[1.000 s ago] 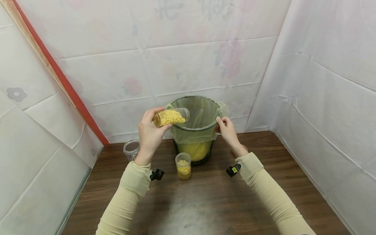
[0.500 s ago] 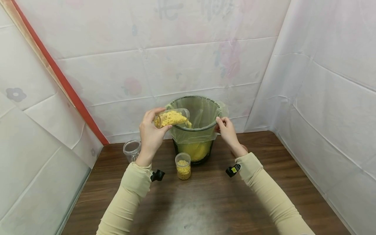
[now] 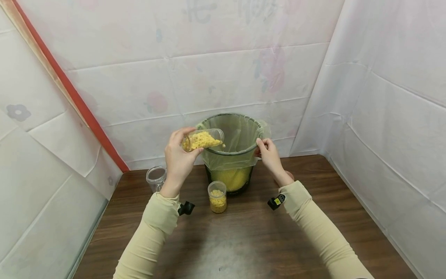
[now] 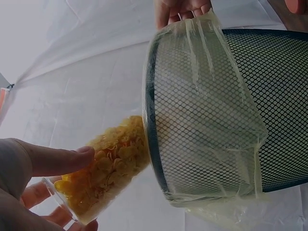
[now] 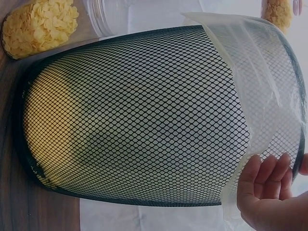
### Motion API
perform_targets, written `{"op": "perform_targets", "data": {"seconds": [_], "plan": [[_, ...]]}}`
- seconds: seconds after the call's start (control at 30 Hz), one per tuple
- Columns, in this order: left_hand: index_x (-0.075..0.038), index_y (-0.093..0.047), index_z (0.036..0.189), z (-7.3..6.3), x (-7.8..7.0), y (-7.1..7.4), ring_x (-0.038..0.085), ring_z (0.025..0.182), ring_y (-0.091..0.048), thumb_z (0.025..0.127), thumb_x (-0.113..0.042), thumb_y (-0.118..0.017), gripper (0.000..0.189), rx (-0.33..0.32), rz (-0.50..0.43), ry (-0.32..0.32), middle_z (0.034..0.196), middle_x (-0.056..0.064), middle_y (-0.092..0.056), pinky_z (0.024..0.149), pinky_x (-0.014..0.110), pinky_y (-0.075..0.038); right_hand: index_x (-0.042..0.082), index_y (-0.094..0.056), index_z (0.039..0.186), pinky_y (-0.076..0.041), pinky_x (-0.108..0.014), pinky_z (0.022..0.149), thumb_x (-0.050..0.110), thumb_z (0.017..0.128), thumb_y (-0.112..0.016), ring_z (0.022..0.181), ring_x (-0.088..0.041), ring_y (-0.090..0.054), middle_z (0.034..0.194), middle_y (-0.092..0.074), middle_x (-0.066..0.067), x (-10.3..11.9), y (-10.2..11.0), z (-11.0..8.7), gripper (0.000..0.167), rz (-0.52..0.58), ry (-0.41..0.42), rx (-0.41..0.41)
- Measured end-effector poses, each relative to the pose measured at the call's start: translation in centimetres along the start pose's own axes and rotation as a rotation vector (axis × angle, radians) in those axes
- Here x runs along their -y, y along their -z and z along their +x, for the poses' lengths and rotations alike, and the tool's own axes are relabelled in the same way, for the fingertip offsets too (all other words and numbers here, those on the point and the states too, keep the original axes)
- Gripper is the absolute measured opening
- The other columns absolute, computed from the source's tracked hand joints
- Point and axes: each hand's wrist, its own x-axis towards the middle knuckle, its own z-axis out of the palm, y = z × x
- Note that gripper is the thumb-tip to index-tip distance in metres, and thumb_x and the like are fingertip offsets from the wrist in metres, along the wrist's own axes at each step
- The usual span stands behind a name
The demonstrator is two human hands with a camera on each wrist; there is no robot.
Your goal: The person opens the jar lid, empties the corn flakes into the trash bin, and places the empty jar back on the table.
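My left hand [image 3: 178,159] grips a clear plastic jar [image 4: 103,171] of yellow flakes, like cornflakes. The jar lies tilted, its open mouth over the left rim of a black mesh trash bin [image 5: 159,120]. A few flakes are at the jar's lip. A thin, pale green bag [image 4: 202,115] lines the bin and folds down over its rim. On the bin's right, my right hand [image 3: 270,155] pinches the rim and the bag between thumb and fingers. Yellow contents show through the mesh at the bottom of the bin.
A second clear jar [image 3: 218,201], partly filled with flakes, stands upright in front of the bin. Left of it is another clear jar [image 3: 155,176], partly hidden by my left wrist. Behind my right wrist an orange-pink thing [image 3: 290,176] shows on the wooden table [image 3: 223,248].
Flakes in the held jar have slid toward its mouth. A clump was spilling out half a second ago; fewer flakes show at the lip now. My right hand has stayed on the rim.
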Motion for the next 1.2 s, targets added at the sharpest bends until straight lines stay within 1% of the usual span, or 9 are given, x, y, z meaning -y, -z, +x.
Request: {"op": "perform_targets", "data": {"seconds": [0.13, 0.33, 0.6, 0.77, 0.93, 1.07, 1.2], "plan": [[-0.01, -0.065, 0.116, 0.01, 0.0, 0.06, 0.025, 0.107, -0.055, 0.062, 0.004, -0.083, 0.059, -0.001, 0.005, 0.009, 0.118, 0.009, -0.061, 0.093, 0.041, -0.041, 0.003, -0.047, 0.09, -0.053, -0.041, 0.083, 0.021, 0.101, -0.044, 0.075, -0.02, -0.058, 0.078, -0.056, -0.011, -0.06, -0.02, 0.05, 0.022, 0.006, -0.001, 0.001], [-0.01, -0.065, 0.117, 0.12, -0.01, 0.22, 0.024, 0.103, -0.054, 0.062, 0.001, -0.084, 0.06, 0.0, 0.012, 0.019, 0.117, 0.01, -0.061, 0.09, 0.041, -0.042, 0.003, -0.046, 0.088, -0.052, -0.045, 0.085, 0.021, 0.101, -0.044, 0.075, -0.022, -0.057, 0.079, -0.055, -0.014, 0.07, -0.09, -0.06, 0.022, 0.014, -0.005, -0.003], [-0.01, -0.064, 0.119, 0.17, -0.02, 0.28, 0.025, 0.097, -0.053, 0.063, 0.0, -0.084, 0.061, 0.0, 0.012, 0.03, 0.113, 0.016, -0.06, 0.084, 0.042, -0.041, 0.004, -0.045, 0.087, -0.051, -0.047, 0.087, 0.02, 0.101, -0.044, 0.075, -0.021, -0.057, 0.079, -0.054, -0.013, 0.18, -0.08, -0.12, 0.022, 0.014, -0.009, -0.002], [-0.01, -0.064, 0.119, 0.18, 0.0, 0.29, 0.024, 0.097, -0.053, 0.063, -0.002, -0.084, 0.06, -0.005, 0.006, 0.023, 0.113, 0.013, -0.06, 0.084, 0.044, -0.042, 0.003, -0.046, 0.087, -0.052, -0.045, 0.086, 0.02, 0.101, -0.044, 0.074, -0.02, -0.057, 0.079, -0.054, -0.013, 0.19, -0.04, -0.14, 0.021, 0.008, -0.006, -0.004], [-0.011, -0.064, 0.12, 0.24, -0.02, 0.23, 0.025, 0.096, -0.052, 0.064, -0.004, -0.084, 0.059, -0.012, 0.001, 0.018, 0.107, 0.012, -0.06, 0.081, 0.047, -0.042, 0.003, -0.046, 0.087, -0.053, -0.043, 0.085, 0.02, 0.101, -0.044, 0.074, -0.02, -0.057, 0.078, -0.054, -0.012, 0.2, -0.01, -0.18, 0.021, 0.004, -0.008, -0.008], [-0.01, -0.064, 0.12, 0.24, -0.05, 0.23, 0.028, 0.096, -0.052, 0.065, -0.004, -0.084, 0.059, -0.014, -0.001, 0.018, 0.105, 0.012, -0.059, 0.079, 0.047, -0.042, 0.002, -0.046, 0.088, -0.052, -0.046, 0.086, 0.02, 0.101, -0.044, 0.076, -0.023, -0.057, 0.079, -0.054, -0.015, 0.21, -0.01, -0.23, 0.022, 0.009, -0.009, -0.009], [-0.01, -0.064, 0.121, 0.24, -0.04, 0.25, 0.031, 0.097, -0.053, 0.065, -0.005, -0.084, 0.059, -0.017, -0.007, 0.013, 0.106, 0.013, -0.059, 0.081, 0.046, -0.041, 0.001, -0.046, 0.088, -0.05, -0.049, 0.088, 0.02, 0.101, -0.044, 0.076, -0.025, -0.057, 0.079, -0.055, -0.016, 0.19, -0.03, -0.26, 0.022, 0.011, -0.008, -0.008]]}}
